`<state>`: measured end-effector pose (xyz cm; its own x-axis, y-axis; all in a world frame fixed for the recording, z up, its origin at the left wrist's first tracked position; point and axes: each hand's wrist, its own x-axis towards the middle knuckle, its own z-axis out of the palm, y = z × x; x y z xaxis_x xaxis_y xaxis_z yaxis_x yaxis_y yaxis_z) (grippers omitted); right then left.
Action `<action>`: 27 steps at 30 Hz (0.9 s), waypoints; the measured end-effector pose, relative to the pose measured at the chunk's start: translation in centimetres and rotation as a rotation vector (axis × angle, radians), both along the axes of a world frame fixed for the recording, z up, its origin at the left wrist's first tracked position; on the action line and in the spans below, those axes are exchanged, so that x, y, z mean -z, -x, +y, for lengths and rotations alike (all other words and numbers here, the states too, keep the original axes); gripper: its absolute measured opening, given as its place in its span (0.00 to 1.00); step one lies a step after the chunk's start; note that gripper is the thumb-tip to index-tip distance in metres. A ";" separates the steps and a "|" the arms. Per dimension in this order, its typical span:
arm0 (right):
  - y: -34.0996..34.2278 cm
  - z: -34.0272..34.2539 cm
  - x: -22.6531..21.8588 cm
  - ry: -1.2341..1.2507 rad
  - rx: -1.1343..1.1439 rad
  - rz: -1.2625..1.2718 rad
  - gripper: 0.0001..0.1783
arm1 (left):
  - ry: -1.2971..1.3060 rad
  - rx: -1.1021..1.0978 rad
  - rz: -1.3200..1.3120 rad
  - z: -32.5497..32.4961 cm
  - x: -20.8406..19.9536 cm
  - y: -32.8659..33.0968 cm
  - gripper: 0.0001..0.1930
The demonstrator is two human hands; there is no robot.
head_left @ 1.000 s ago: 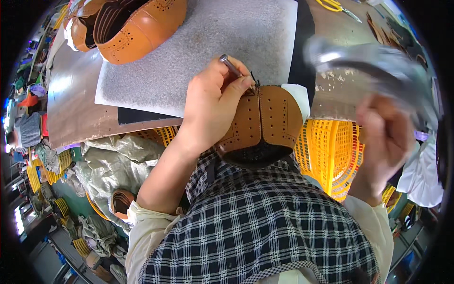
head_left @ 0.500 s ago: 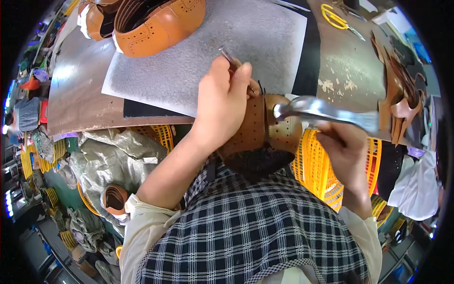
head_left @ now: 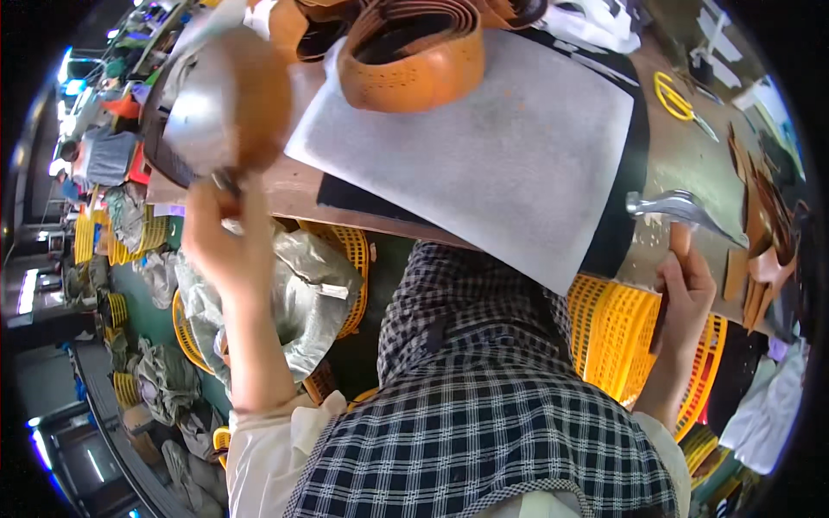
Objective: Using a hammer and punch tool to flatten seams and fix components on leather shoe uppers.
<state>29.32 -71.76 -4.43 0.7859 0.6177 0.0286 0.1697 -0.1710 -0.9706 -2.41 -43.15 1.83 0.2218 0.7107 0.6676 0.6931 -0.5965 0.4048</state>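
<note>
Left hand point(head_left: 226, 243) holding leather piece point(head_left: 261, 104), blurred; right hand point(head_left: 688, 287) gripping hammer point(head_left: 680, 207)

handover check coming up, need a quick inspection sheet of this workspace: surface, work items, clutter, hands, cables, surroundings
Surface: brown table, black mat partly under a grey sheet whose near corner overhangs the edge
Work items: nested tan leather shoe uppers on the sheet; another brown shoe upper, motion-blurred; metal-headed hammer
Clutter: yellow-handled scissors and brown leather pieces at the right
Left hand: holding the blurred upper, grip detail unclear
Right hand: gripping the hammer by its handle
Cables: nothing seen around the hands
Surroundings: yellow plastic baskets and silvery sacking below the table edge
</note>
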 end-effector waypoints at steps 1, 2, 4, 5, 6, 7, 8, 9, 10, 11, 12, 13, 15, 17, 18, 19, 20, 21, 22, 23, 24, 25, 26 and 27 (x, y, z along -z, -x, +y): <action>-0.3 0.0 0.1 -0.072 0.004 0.067 0.11 | 0.003 -0.112 0.080 4.1 1.3 2.3 0.12; -0.5 0.2 0.3 -0.079 -0.010 0.099 0.11 | 0.025 -0.124 0.157 8.5 3.2 5.1 0.14; -0.6 -0.2 0.5 -0.085 0.012 0.154 0.10 | 0.437 -0.083 0.093 12.7 5.3 6.6 0.11; -0.3 -0.1 0.2 -0.059 0.023 0.150 0.10 | 0.326 -0.107 0.163 12.6 5.4 6.8 0.11; 0.4 0.1 -0.3 -0.032 0.066 0.141 0.09 | 0.213 -0.099 0.228 11.9 4.8 5.2 0.11; 0.7 0.2 -1.3 -0.004 0.097 0.116 0.09 | 0.159 -0.129 0.252 10.6 3.5 3.5 0.10; 0.8 0.1 -1.0 -0.023 0.115 0.076 0.08 | 0.172 -0.088 0.051 9.0 2.7 0.9 0.08; 0.9 0.5 -1.6 -0.028 0.105 0.088 0.08 | -0.038 0.256 -0.123 8.4 3.6 -1.7 0.08; 1.0 0.7 -1.8 -0.036 0.093 0.111 0.09 | -0.108 0.326 0.002 5.4 2.4 -5.1 0.11; 0.6 0.5 -1.8 -0.080 0.034 0.082 0.10 | -0.166 0.366 0.158 3.0 1.4 -8.1 0.08; 0.9 0.5 -2.4 -0.096 0.032 0.053 0.11 | -0.336 0.439 0.268 2.7 1.6 -9.8 0.06; 1.4 0.5 -2.8 -0.114 0.028 0.030 0.11 | -0.370 0.409 0.352 3.0 2.3 -11.2 0.06; 1.8 0.1 -3.1 -0.155 0.000 -0.016 0.12 | -0.332 0.421 0.280 3.1 2.2 -10.2 0.06; 2.0 -1.0 -3.0 -0.170 0.007 -0.066 0.13 | -0.418 0.482 0.166 2.3 1.4 -10.3 0.07; 2.0 -1.3 -3.0 -0.161 0.045 -0.071 0.14 | -0.416 0.507 0.132 1.5 0.8 -10.2 0.07; 1.8 -1.6 -2.9 -0.153 0.078 -0.072 0.14 | -0.391 0.609 0.132 0.0 -0.5 -9.9 0.07; 1.7 -1.8 -2.8 -0.142 0.110 -0.072 0.15 | -0.361 0.709 0.131 -1.9 -1.6 -9.4 0.07; 1.4 -1.8 -2.8 -0.147 0.128 -0.104 0.14 | -0.166 0.943 0.167 -4.1 -2.4 -8.5 0.07; 1.4 -1.4 -3.6 -0.061 0.102 -0.180 0.13 | 0.050 1.163 0.202 -6.2 -2.6 -7.7 0.07; 1.7 -0.8 -4.6 0.035 0.067 -0.243 0.12 | 0.117 1.229 0.314 -8.3 -1.1 -7.4 0.06; 2.0 -0.2 -5.2 0.132 0.029 -0.304 0.12 | 0.185 1.298 0.424 -9.8 0.9 -7.3 0.06; 2.5 0.7 -5.2 0.126 -0.112 -0.330 0.12 | 0.272 1.275 0.505 -10.4 3.3 -6.8 0.05; 2.8 1.8 -5.0 0.113 -0.243 -0.358 0.12 | 0.349 1.259 0.587 -10.6 4.8 -6.9 0.05; 3.0 2.3 -4.5 0.096 -0.375 -0.384 0.12 | 0.563 1.291 0.378 -11.0 5.2 -6.2 0.06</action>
<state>26.28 -69.46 0.09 0.4557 0.8674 0.1997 0.5752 -0.1157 -0.8098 3.78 -54.12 -3.35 0.9908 0.0276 0.1322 -0.0751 -0.7012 0.7090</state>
